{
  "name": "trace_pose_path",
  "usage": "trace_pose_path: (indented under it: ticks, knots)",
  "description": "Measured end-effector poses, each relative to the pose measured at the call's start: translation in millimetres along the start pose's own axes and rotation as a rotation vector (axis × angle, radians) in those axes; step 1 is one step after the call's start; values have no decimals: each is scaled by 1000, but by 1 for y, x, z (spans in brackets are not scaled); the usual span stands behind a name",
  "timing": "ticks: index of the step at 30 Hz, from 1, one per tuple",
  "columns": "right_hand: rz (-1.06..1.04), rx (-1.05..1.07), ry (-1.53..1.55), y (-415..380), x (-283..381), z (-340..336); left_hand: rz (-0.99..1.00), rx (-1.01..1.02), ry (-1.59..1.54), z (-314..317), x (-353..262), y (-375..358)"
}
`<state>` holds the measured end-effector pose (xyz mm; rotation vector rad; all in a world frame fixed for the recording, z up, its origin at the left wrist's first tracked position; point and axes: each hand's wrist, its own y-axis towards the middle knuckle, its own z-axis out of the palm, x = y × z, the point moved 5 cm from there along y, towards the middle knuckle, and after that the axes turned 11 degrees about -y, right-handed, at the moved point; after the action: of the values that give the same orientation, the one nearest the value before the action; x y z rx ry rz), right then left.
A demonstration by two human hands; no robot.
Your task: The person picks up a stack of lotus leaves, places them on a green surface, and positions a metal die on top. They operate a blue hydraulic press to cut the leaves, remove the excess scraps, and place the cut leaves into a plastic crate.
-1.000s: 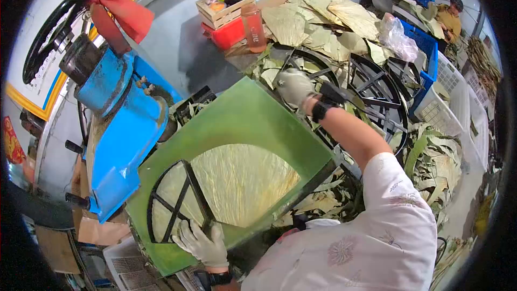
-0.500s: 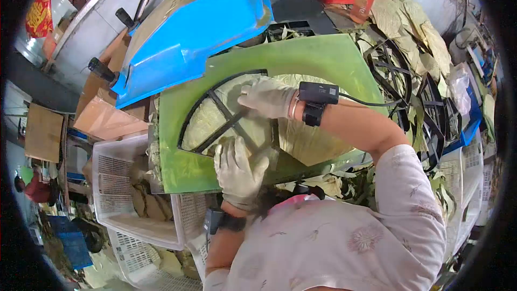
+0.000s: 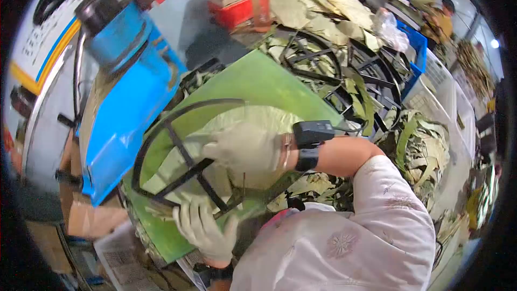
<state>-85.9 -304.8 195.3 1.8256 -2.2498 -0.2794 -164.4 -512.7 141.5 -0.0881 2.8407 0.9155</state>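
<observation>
A black curved frame with crossing spokes (image 3: 186, 177) lies on the green board (image 3: 258, 83). Pale, flat dried leaf (image 3: 269, 116) spreads beneath and beside it, and bare green board shows through the frame's left part. My left hand (image 3: 203, 231), in a whitish glove, rests at the frame's lower edge with fingers stretched and the thumb apart. Strips of leaf lie by its fingertips. Over the leaf and the frame's right side is my gloved right hand (image 3: 245, 148). It is smeared by motion, so its fingers and anything in them cannot be made out.
A blue plastic machine cover (image 3: 121, 129) stands at the left of the board. More black frames (image 3: 371, 70) lie among leaf scraps at the right. Behind are stacked leaves (image 3: 323, 5) and a red basket (image 3: 229, 15). Another person (image 3: 439, 21) is at the far right.
My view has turned, so the board appears rotated and lower left. The leaf filled the frame before; now green board shows inside its left part. My right hand has become blurred.
</observation>
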Motion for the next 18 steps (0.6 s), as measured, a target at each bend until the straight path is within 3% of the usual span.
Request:
trace_pose_path:
  ticks: [1,3,4,8,9,13,18]
  knots:
    - [93,-159,79,-16,-19,-16,36,-67,9,-1,0,-5]
    - [318,-272,114,-50,-80,4,2,-120,-2,13,6,-13]
    - [485,-139,45,-66,-108,0,-65,-163,4,20,12,-16]
    - [893,-258,-68,-147,-218,7,-183,-144,-14,49,23,-28]
    - [940,-289,33,-170,-259,34,-179,-145,-15,51,23,-25]
    - [1373,-169,-67,-235,-300,28,-173,-136,68,51,17,-19]
    - [1352,-214,-60,-271,-329,59,-240,-67,77,54,17,-17]
